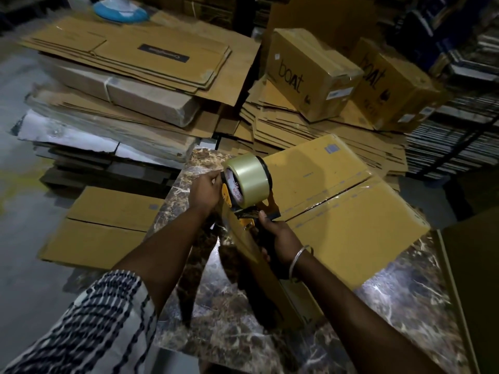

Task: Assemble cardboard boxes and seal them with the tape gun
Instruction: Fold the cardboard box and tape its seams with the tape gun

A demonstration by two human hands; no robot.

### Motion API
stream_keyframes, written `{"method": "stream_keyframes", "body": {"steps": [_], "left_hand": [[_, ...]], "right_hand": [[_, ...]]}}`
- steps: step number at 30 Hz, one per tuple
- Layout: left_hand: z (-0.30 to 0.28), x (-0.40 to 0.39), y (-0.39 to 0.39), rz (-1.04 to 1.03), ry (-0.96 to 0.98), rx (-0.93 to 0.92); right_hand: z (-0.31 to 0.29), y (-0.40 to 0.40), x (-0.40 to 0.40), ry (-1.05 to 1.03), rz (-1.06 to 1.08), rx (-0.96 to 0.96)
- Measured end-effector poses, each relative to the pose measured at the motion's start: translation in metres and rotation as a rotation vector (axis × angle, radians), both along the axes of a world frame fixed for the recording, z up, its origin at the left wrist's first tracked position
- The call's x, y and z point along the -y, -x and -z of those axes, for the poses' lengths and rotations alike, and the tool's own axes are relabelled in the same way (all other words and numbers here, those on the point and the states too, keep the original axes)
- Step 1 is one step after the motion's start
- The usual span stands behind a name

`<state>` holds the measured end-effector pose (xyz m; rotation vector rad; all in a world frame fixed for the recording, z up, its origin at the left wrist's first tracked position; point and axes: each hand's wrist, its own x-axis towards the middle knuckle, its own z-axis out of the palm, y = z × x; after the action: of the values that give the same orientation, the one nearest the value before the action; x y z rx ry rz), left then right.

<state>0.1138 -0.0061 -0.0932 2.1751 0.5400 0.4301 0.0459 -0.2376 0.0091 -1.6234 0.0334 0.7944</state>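
Right grip [275,238] curled round tape gun [249,195] handle, at near end of box [343,211] seam on table [391,306]. Left grip [205,190] pinching roll edge, just left. Risk: tape tearing or skewing if pull wanders off seam. Box flaps closed, contents unseen. Beyond: flat cardboard stacks [129,55].

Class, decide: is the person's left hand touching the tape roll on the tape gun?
Touching. The head view shows the left hand with fingers against the tape roll's side.
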Motion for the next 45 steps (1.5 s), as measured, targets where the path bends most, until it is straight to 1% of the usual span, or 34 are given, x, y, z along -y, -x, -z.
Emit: {"method": "stream_keyframes", "body": {"steps": [4,7,9,12,14,17,19,22,25,27,29,31,34,38,40,42,43,45], "left_hand": [[-0.004,0.002,-0.001,-0.003,-0.011,-0.060],[-0.008,0.006,-0.001,-0.059,0.023,-0.113],[-0.007,0.007,-0.001,-0.060,0.048,-0.122],[-0.008,0.008,-0.003,-0.043,0.106,-0.111],[-0.012,0.012,-0.005,-0.073,0.130,-0.112],[-0.015,0.032,-0.001,-0.139,0.165,-0.016],[-0.011,0.049,0.005,-0.104,0.251,0.101],[0.002,0.061,0.006,-0.084,0.493,0.227],[0.009,0.061,0.001,-0.125,0.761,0.258],[0.013,0.062,-0.003,-0.150,0.848,0.255],[0.014,0.063,-0.005,-0.151,0.849,0.265],[0.014,0.063,-0.010,-0.134,0.791,0.262],[0.015,0.057,-0.022,-0.120,0.691,0.191],[0.016,0.054,-0.036,-0.087,0.640,0.106],[0.018,0.052,-0.040,-0.071,0.645,0.098],[0.025,0.049,-0.043,-0.043,0.693,0.104],[0.027,0.049,-0.044,-0.029,0.688,0.098],[0.023,0.053,-0.045,-0.013,0.657,0.096]], "right_hand": [[-0.005,0.007,0.014,0.008,-0.019,0.007],[0.000,0.022,0.034,0.070,-0.054,0.045],[0.001,0.035,0.049,0.086,-0.045,0.034],[-0.001,0.047,0.064,0.074,-0.024,0.040],[-0.004,0.050,0.064,0.060,-0.005,0.045],[-0.008,0.051,0.063,0.042,0.028,0.025],[-0.007,0.051,0.063,0.026,0.038,0.017],[-0.009,0.053,0.062,0.015,0.032,0.008],[-0.013,0.052,0.062,-0.004,0.045,-0.039],[-0.013,0.051,0.062,-0.001,0.046,-0.046],[-0.012,0.050,0.061,0.013,0.036,-0.023],[-0.010,0.048,0.059,0.024,0.039,-0.019],[-0.009,0.040,0.054,0.022,0.069,-0.013],[-0.005,0.027,0.049,0.032,0.078,0.004],[-0.003,0.026,0.049,0.092,0.071,0.032],[-0.001,0.026,0.050,0.192,0.046,0.092],[-0.001,0.028,0.052,0.242,0.034,0.116],[-0.003,0.033,0.059,0.259,0.034,0.118]]}}
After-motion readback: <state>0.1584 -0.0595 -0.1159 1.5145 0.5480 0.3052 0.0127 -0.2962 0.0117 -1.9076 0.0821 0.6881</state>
